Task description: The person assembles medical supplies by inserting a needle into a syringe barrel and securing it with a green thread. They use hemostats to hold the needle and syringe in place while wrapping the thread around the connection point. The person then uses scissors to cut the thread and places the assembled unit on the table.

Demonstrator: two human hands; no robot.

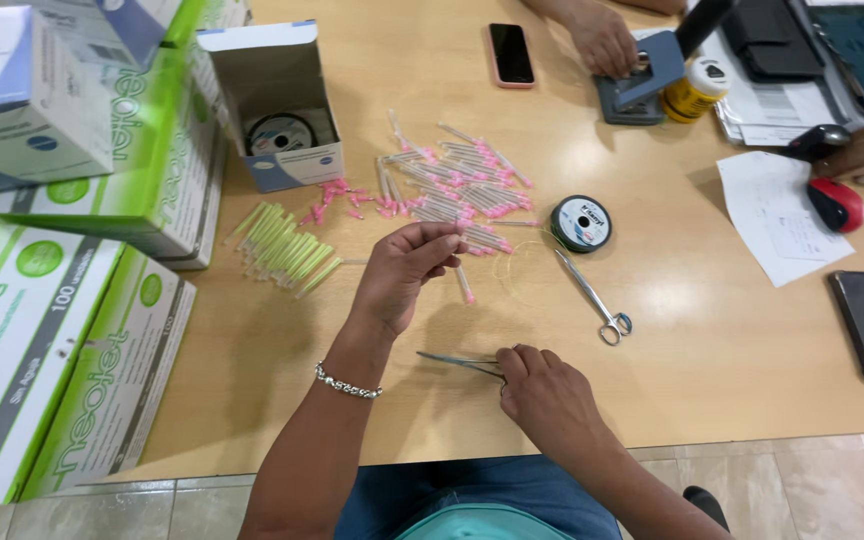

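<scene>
The work surface is a pale wooden table [712,360] above a tiled floor, with green-and-white cartons [62,330] stacked along my left. My left hand [404,272] is raised over the table, fingertips pinched together on a slim pink-tipped capped needle [464,284] that hangs below them. My right hand [549,397] rests near the table edge, closed around the handles of thin metal forceps [457,361] whose tips point left, well apart from the needle.

Hazards, as I judge them:
- The needle is held only at the fingertips; a loose pinch could drop it into the pile of pink-hubbed needles [457,185] just beyond.
- A fine yellowish thread [517,262] curls on the table beside the black round spool [581,223]; it is nearly the colour of the wood, so my wrist could snag it.
- The steel scissor-handled clamp [592,296] lies near my right hand and could be knocked.
- The yellow-green capped needles [282,250] lie near my left forearm, exposed to a sweep.

Another person's hand [602,40] works at the far edge.
</scene>
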